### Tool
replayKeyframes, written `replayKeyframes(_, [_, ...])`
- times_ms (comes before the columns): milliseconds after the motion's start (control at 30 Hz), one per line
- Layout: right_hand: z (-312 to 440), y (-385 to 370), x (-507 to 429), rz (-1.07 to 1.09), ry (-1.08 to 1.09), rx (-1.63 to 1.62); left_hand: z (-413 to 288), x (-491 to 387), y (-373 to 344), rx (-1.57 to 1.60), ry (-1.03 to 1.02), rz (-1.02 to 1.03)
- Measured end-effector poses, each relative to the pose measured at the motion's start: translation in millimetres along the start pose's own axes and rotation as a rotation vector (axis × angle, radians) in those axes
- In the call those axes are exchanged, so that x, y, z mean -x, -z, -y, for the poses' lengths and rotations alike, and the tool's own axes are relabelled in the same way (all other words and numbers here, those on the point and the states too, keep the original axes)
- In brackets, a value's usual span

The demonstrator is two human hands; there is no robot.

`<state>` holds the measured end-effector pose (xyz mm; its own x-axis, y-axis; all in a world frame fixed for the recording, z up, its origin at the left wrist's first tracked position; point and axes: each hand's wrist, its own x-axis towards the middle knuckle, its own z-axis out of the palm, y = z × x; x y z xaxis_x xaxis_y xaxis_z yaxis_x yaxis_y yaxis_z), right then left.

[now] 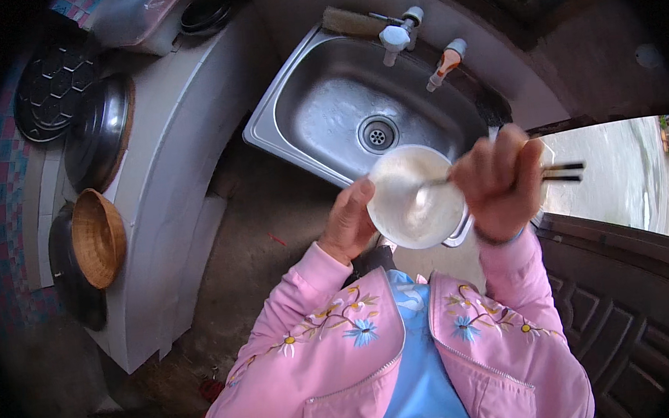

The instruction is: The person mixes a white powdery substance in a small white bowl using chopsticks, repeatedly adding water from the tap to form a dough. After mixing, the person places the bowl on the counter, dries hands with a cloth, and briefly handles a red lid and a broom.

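Observation:
A round white pot is held over the near edge of a stainless steel sink. My left hand grips its left rim, with the thumb on top. On the pot's lower right is a side handle. My right hand, blurred, is closed around a pair of chopsticks; their dark ends stick out to the right and their other ends reach into the pot. Pale, blurred contents show inside, too unclear to name.
Two taps stand behind the sink, near a drain. On the tiled counter at left are a woven basket, a dark metal lid and a translucent plastic container. A window opening lies at right.

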<state>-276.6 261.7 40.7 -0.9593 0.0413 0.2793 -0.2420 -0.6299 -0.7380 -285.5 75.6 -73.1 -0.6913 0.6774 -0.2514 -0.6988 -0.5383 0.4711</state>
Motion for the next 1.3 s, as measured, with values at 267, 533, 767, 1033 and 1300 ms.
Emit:
replayKeyframes(267, [-6.0, -6.7, 17.1, 0.004, -0.047, -0.001, 1.2, -3.3, 1.9, 0.133, 0.048, -0.026])
replayKeyframes(533, [-12.8, 1.8, 32.1, -0.013, -0.009, 0.026, -0.4, -2.0, 2.5, 0.086, 0.055, -0.091])
replayKeyframes(767, [1.6, 19.8, 23.7, -0.101, -0.026, -0.047, -20.7, -1.0, -4.1, -0.069, 0.013, -0.011])
replayKeyframes(1033, [6.1, 24.3, 5.4, -0.089, 0.017, -0.07, -17.4, -1.8, -4.6, -0.008, -0.043, -0.049])
replayKeyframes(1300, [8.6, 25.8, -6.7, -0.111, 0.023, -0.035, -19.4, 2.8, -10.0, 0.002, -0.039, -0.033])
